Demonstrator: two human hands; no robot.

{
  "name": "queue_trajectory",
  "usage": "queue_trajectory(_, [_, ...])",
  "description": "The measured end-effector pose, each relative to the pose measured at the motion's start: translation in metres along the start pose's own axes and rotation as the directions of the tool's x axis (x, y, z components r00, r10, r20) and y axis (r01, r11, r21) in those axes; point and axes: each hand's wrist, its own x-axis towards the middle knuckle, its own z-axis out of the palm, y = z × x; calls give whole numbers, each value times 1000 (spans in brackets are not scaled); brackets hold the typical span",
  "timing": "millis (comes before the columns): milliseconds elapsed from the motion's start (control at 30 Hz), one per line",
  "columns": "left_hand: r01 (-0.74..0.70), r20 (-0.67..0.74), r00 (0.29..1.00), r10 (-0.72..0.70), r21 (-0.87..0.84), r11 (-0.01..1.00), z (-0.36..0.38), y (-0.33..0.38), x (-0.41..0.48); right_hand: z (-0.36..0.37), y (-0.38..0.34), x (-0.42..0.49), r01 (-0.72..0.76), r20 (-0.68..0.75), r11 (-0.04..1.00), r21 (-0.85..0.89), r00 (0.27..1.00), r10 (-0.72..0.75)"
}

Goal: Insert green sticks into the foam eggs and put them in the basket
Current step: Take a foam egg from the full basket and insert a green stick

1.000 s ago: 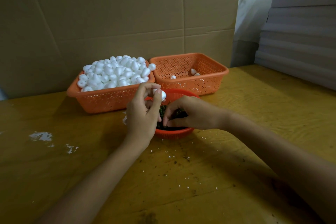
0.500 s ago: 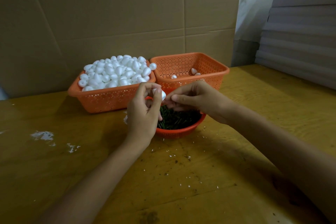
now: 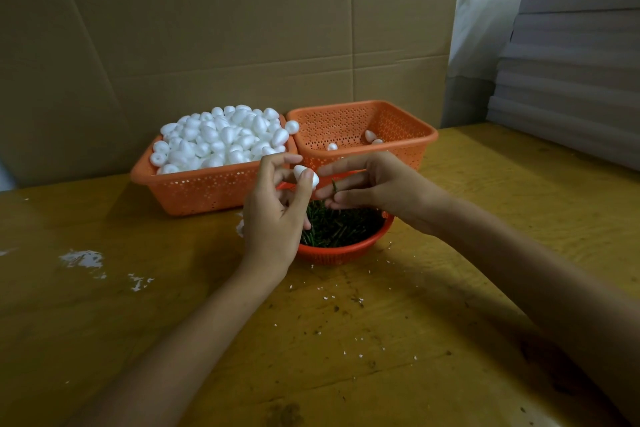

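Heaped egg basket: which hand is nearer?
Left. The left hand, pinching a foam egg, is just off the heaped basket's front right corner; the right hand, pinching a green stick, sits before the other basket.

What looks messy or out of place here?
White crumbs and dark specks litter the table before the red bowl, white patches smear its left side, and one egg perches on the full basket's rim.

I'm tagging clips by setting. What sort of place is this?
Probably a small handicraft workshop or storeroom: an orange basket heaped with foam eggs, a bowl of green sticks, cardboard sheets behind the table, grey boards stacked at the right.
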Motion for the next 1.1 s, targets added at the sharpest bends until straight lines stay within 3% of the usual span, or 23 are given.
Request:
queue_trajectory(733, [37, -9, 999, -37, 18, 999, 1, 1, 0, 12, 0, -3, 23, -38, 999, -48, 999, -25])
queue_trajectory(1100, [13, -11, 1000, -13, 23, 1000, 1, 0, -1, 15, 6, 2, -28, -78, 987, -157, 997, 16])
